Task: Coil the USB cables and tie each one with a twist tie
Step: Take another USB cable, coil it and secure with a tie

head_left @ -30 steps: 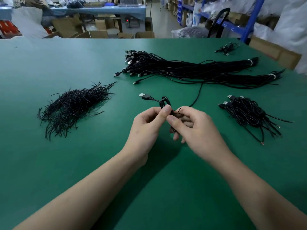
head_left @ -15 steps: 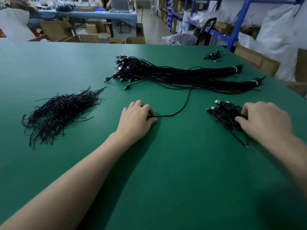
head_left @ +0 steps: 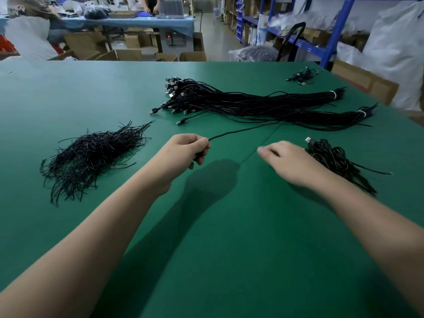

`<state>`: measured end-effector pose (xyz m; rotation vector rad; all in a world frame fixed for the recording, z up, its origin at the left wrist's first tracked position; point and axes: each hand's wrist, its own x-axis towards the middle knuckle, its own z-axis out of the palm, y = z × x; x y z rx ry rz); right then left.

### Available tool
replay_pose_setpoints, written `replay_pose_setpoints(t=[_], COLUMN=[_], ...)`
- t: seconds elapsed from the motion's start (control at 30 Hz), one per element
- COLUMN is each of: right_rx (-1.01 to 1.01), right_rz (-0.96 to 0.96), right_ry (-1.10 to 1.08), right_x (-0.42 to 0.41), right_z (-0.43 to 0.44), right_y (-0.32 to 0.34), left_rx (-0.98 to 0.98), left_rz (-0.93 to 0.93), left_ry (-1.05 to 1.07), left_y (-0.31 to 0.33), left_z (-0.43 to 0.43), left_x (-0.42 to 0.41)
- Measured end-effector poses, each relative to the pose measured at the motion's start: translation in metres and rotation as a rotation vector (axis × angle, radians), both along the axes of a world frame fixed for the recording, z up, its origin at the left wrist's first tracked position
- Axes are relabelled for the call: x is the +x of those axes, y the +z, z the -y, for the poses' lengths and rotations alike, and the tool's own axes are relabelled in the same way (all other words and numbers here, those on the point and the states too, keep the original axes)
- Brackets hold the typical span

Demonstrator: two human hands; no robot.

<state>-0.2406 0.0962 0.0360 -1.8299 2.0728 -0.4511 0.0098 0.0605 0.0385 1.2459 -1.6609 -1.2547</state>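
Head view: the left hand point(head_left: 185, 152) is seen clenched round a single USB cable point(head_left: 241, 130), which is gripped near one end and is led from the knuckles up and to the right into the long bundle of loose cables point(head_left: 252, 104) laid across the far middle of the green table point(head_left: 206, 260). Near the fist the cable is lifted off the cloth, so it is judged that it is being drawn clear of the bundle to be coiled apart from the rest. No loop is yet formed in it.

The right hand point(head_left: 289, 161) is held low over the table with its fingers loosely extended toward the left. Nothing is seen to be grasped in it, though it is blurred. It is placed just beside the heap of finished coils point(head_left: 332, 159) at the right; whether that heap is touched cannot be told. A faint thin line is seen between the two hands, and it cannot be told whether it is cable or shadow.

The pile of twist ties point(head_left: 91, 154) is kept near the left hand, on its outer side, presumably so that one can be taken as soon as a coil is made. The bundle is bound at its right ends by white bands point(head_left: 333, 95), while the plugs are left fanned out at the left, which would allow cables to be pulled out one at a time. A small cluster of cables point(head_left: 302, 75) is set well apart at the far right corner
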Motion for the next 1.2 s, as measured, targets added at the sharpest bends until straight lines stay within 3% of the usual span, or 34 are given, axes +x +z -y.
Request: replay_pose_setpoints(t=[0.13,0.2,0.27,0.33,0.47,0.6,0.77,0.93,1.03,1.1,1.2], right_rx=[0.068,0.116,0.107,0.039,-0.056,-0.073,-0.106,-0.116,-0.089,-0.063,-0.046], right_rz=[0.852,1.184,1.419,1.519,1.527,1.389,1.385,1.257,1.181,1.161,1.176], right_ry=[-0.246,-0.309,-0.372,-0.454,-0.585,-0.657,-0.692,-0.724,-0.749,-0.758,-0.752], right_x=[0.003,0.005,0.006,0.002,-0.022,-0.053,-0.079,-0.089,-0.090,-0.092,-0.094], right_z=[0.037,0.051,0.063,0.076,0.098,0.117,0.135,0.139,0.142,0.142,0.141], right_y=[0.000,0.002,0.003,0.004,0.002,0.000,0.004,-0.002,-0.003,-0.003,0.001], left_rx=[0.079,0.052,-0.014,-0.048,-0.075,-0.102,-0.116,0.035,0.047,-0.152,-0.335], left_rz=[-0.218,-0.219,-0.115,-0.001,0.129,0.115,0.086,0.115,0.398,0.700,0.886], left_ry=[-0.046,-0.072,-0.121,-0.220,-0.318,-0.340,-0.443,-0.611,-0.638,-0.529,-0.307], left_y=[0.005,0.003,0.001,-0.002,-0.009,-0.011,-0.006,0.000,0.003,0.001,-0.008], left_z=[-0.011,-0.017,-0.024,-0.032,-0.042,-0.047,-0.048,-0.040,-0.034,-0.027,-0.023], left_x=[0.009,0.011,0.011,0.010,0.011,0.014,0.029,0.050,0.047,0.030,-0.019])
